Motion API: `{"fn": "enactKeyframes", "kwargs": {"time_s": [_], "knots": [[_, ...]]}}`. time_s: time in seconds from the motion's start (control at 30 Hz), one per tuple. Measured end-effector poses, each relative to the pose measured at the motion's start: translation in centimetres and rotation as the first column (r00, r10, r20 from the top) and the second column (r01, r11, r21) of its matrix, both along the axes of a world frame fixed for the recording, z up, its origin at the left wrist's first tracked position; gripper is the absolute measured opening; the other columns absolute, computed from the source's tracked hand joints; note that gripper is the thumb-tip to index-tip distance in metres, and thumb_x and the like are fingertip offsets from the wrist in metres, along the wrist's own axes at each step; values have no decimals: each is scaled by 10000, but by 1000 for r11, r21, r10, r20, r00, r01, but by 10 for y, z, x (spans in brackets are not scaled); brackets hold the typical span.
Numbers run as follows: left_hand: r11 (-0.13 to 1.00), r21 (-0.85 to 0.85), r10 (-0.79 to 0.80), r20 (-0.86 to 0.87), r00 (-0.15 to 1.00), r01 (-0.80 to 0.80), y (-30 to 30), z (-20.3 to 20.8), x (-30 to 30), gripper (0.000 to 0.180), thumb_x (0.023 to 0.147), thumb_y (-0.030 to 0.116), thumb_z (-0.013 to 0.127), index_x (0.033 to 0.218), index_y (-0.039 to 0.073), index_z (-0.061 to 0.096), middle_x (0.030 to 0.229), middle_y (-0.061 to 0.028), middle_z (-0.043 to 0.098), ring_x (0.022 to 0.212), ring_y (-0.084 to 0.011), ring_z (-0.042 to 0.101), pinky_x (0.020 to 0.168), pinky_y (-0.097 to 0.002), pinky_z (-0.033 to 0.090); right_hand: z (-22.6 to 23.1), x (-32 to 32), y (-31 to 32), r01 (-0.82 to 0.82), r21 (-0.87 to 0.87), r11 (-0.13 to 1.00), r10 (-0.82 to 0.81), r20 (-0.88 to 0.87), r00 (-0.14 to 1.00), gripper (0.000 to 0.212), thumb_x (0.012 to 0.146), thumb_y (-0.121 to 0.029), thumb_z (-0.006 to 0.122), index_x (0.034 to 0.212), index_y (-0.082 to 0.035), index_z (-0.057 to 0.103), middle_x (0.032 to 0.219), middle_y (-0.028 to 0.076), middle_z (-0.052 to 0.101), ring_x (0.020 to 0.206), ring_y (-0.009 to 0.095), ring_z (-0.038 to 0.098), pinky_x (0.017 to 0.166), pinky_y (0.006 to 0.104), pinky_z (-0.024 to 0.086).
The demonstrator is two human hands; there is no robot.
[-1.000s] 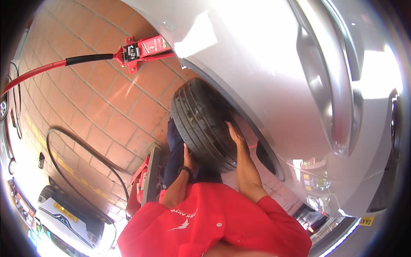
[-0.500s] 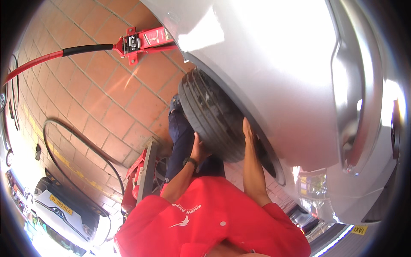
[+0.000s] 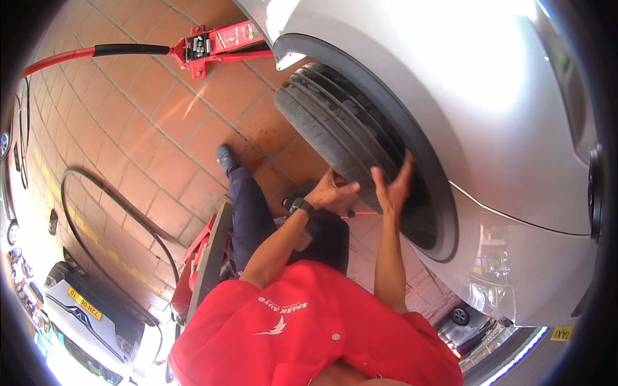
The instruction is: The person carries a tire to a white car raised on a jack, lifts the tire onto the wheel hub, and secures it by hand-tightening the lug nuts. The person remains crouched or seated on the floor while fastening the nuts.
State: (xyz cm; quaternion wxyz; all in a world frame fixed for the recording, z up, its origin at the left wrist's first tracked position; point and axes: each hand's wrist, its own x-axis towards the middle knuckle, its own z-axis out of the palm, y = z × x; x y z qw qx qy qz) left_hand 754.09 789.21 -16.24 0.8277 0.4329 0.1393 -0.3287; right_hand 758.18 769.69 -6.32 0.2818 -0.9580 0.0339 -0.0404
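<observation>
A black car wheel, its grooved tyre point(image 3: 341, 122) turned toward me, sits at the dark wheel arch of a silver car point(image 3: 489, 154). Its inner side is hidden by the arch. My left hand point(image 3: 329, 194) is at the near edge of the tyre with thumb and fingers apart; whether a fingertip touches the rubber I cannot tell. Beside it, my right hand point(image 3: 394, 188) is raised over the tread by the arch, fingers stretched out and thumb spread. Neither hand grips anything.
A red floor jack point(image 3: 219, 48) reaches under the car, its long handle point(image 3: 132, 49) slanting left. A red machine with a grey edge point(image 3: 205, 264) stands by my left leg. A black hose point(image 3: 119, 204) curves over the tiled floor point(image 3: 174, 122). Parked behind is a vehicle point(image 3: 96, 318).
Both hands have loosened from the tyre and spread their fingers. The view has shifted, showing more of the wheel arch, and my left foot stands farther from the tyre.
</observation>
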Motion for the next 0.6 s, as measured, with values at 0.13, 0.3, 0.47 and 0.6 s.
{"fn": "enactKeyframes", "kwargs": {"time_s": [0.13, 0.3, 0.47, 0.6], "knots": [[980, 103, -195, 333, 923, 169, 37, -63, 5, 631, 933, 274, 907, 1432, -44, 685, 1304, -177, 788, 1250, -296, 744, 1084, -439, 580, -26, -113, 32, 173, 242, 955, -223, 195, 955, 434, 1029, -234, 778, 1342, 47, 671, 1247, 206, 736, 1068, 312, 719, 937, 396, 563], [684, 729, -171, 147, 974, 10, 136, -223, 25, 490, 935, 312, 848, 1283, -25, 774, 1150, -225, 826, 1086, -334, 815, 961, -439, 635, -127, -176, 40, 171, 156, 973, -110, -339, 934, 324, 1009, -232, 804, 1251, -25, 742, 1143, 132, 781, 1029, 263, 739, 910, 397, 558], [359, 920, 231, 74, 970, -156, 196, -387, 90, 539, 991, 425, 774, 1215, -65, 784, 1109, -223, 830, 966, -347, 818, 889, -439, 634, -252, -131, 19, 288, 303, 908, -339, 130, 932, 513, 1161, -438, 544, 1259, 45, 689, 1115, 175, 756, 976, 270, 727, 901, 393, 568], [623, 772, 258, -53, 965, -124, 194, -479, 163, 803, 1054, 654, 631, 1350, -87, 712, 1115, -204, 808, 993, -324, 782, 886, -430, 618, -290, -114, 12, 209, 635, 744, -480, 290, 828, 638, 1190, -535, 455, 1161, 67, 667, 1037, 192, 732, 891, 297, 716, 796, 402, 561]]}}
